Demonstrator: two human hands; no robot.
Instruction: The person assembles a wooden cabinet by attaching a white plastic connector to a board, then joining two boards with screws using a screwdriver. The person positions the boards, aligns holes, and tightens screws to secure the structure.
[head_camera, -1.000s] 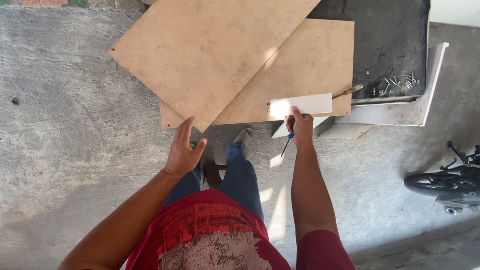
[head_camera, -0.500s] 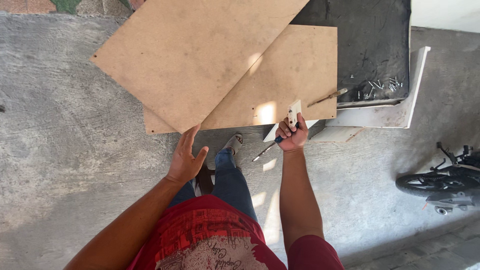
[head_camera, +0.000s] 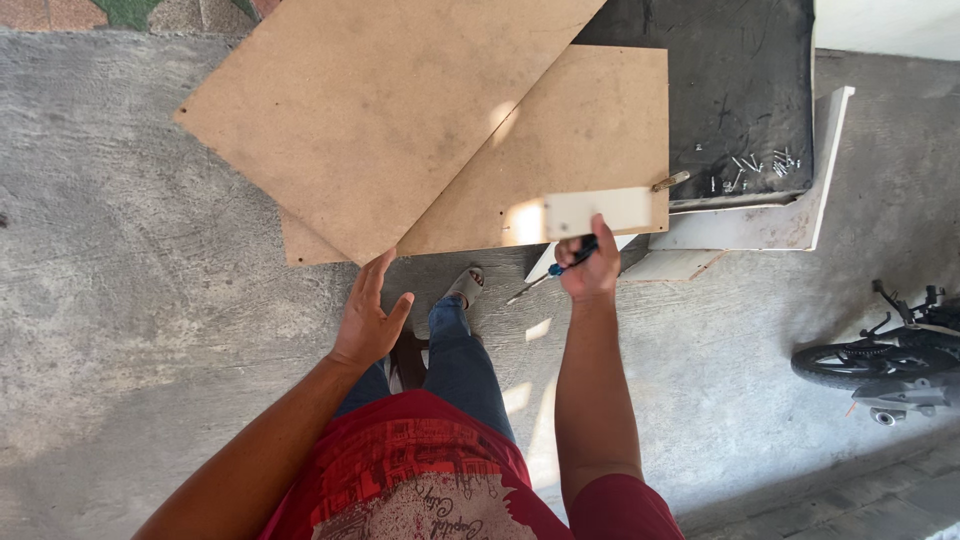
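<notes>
Boards: two brown hardboard sheets overlap on the dark worktop, ahead of you.
Left hand: yours is spread flat, fingertips at the upper sheet's near corner.
Right hand: you grip a screwdriver and steady a pale wooden strip just above.
Screws: scattered farther right.

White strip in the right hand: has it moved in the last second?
Yes. The white strip was swung up on end, then laid flat along the lower board's near edge, by the right hand holding a screwdriver.
</notes>
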